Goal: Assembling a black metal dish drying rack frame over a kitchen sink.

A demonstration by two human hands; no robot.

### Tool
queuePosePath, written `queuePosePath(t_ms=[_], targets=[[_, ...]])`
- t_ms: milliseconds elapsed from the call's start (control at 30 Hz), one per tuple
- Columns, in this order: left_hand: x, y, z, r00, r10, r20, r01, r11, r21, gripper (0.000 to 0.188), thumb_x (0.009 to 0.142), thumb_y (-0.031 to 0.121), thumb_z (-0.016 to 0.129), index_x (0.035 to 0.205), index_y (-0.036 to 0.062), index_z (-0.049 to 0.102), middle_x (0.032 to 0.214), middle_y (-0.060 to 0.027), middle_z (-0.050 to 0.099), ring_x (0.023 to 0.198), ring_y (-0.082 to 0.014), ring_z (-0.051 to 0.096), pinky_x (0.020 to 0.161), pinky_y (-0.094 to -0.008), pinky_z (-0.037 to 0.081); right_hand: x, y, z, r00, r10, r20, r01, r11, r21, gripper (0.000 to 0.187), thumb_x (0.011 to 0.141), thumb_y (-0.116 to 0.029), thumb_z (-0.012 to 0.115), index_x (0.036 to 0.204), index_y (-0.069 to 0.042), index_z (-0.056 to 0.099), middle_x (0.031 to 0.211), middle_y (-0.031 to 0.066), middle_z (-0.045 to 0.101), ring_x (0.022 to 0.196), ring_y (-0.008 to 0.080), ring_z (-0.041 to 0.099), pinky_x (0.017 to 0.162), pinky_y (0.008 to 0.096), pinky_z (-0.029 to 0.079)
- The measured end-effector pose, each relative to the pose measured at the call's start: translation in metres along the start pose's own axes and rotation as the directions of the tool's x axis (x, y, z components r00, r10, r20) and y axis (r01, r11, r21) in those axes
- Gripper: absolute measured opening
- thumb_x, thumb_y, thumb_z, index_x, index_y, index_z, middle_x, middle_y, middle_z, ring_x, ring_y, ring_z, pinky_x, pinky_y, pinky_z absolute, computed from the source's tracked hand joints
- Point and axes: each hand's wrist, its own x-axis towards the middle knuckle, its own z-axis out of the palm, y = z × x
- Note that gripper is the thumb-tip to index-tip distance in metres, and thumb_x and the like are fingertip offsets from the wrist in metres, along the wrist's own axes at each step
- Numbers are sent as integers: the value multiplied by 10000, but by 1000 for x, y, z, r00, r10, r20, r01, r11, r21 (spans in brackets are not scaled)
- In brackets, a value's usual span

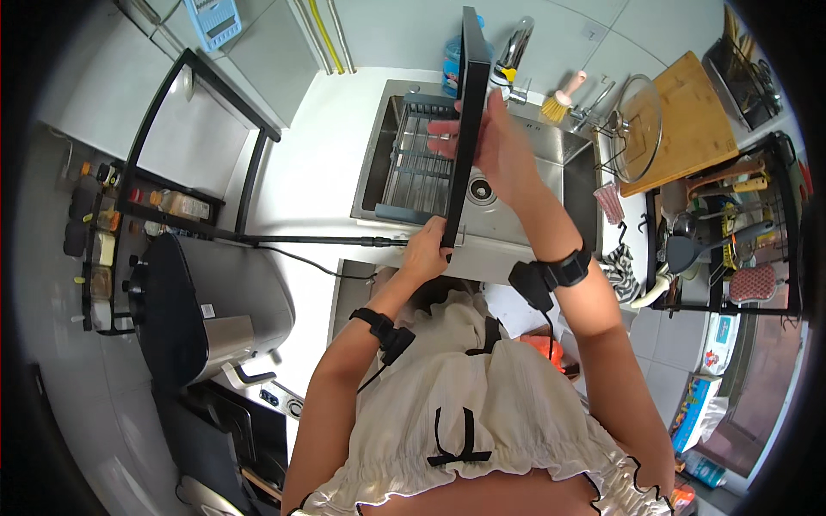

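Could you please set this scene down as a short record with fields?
Left hand: closed around the near end of a long, thin black panel
Right hand: blurred; fingers show on the panel's left side, grip unclear
Sink: rectangular stainless-steel sink, with a grey slatted draining basket in its left part
Left side: black rectangular rack frame
Behind the sink: shiny chrome faucet; yellow-bristled brush with pink handle
Right side: brown wooden cutting board, round clear glass lid overlapping it in view

Both hands (424,250) (506,146) on black bar (466,129) over steel sink (514,225)
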Motion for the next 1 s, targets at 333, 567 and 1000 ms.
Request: queuePosePath(t_ms=[333,567,1000], targets=[[-46,-47,-15,883,-74,-463,-53,965,-257,225,820,142,631,968,41,495,887,-83,525,809,-201,517,731,-303,434,6,25,13,951,-301,71,293,950,109,604,933,-539,217,781,-17,480,488,8,383,398,102,346,395,243,277],[-85,-74,-6,499,-813,301,478,-31,-878,488,888,503,478,1067,51,443,871,-110,554,775,-221,578,680,-349,499,-9,32,12,951,-298,79,286,948,138,581,928,-553,212,712,-48,403,495,32,380,400,111,349,403,248,282],[-16,-92,-26,540,-841,-1,-209,-133,-969,317,956,172,417,1207,111,234,981,-126,553,849,-246,626,701,-425,539,-52,16,23,907,-358,221,374,927,-35,458,888,-479,268,705,-70,360,551,46,361,512,144,329,505,267,284]])
